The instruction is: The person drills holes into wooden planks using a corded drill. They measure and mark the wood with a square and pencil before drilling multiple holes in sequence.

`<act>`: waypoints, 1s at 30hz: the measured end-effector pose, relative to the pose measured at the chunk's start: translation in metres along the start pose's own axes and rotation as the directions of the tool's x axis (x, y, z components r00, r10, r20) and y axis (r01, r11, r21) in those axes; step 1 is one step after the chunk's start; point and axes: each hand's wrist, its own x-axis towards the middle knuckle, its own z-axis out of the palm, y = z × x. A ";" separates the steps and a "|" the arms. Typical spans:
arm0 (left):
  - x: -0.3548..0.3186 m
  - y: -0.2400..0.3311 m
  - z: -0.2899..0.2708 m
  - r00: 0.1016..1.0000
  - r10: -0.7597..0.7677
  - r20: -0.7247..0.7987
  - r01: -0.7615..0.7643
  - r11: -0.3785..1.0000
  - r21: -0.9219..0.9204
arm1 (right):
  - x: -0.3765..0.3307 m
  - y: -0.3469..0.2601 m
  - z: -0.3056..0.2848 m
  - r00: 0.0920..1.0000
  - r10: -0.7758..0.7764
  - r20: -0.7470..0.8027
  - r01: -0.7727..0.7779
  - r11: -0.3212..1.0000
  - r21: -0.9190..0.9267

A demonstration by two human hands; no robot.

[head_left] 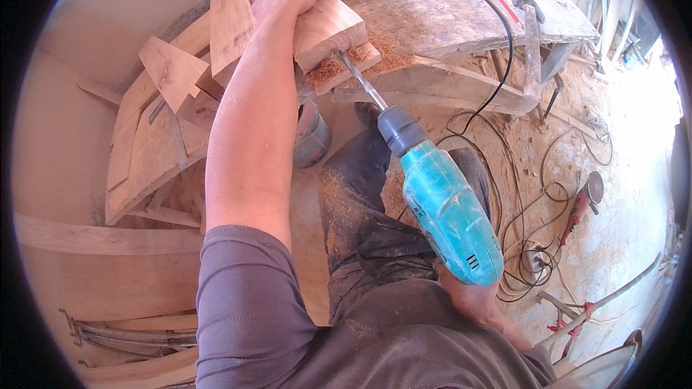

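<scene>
Worn wooden bench (432,11): stacked wood blocks (328,25), sawdust (387,52), red stick (503,3), hammer (531,36); floor (616,202): red grinder (577,215), cables (522,292)

Access to the wooden block (330,25) at upper centre is blocked from the left by the left forearm (252,122) and from the lower right by the drill (450,205). From the right, passage is afforded above the bench top (425,11), but is crossed by the black cable (510,36) and bounded farther right by the hammer (532,57).
</scene>
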 end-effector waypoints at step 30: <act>0.009 0.001 0.005 1.000 -0.011 0.000 0.011 1.000 -0.004 | 0.003 0.045 0.032 0.998 -0.024 -0.063 0.034 0.985 0.171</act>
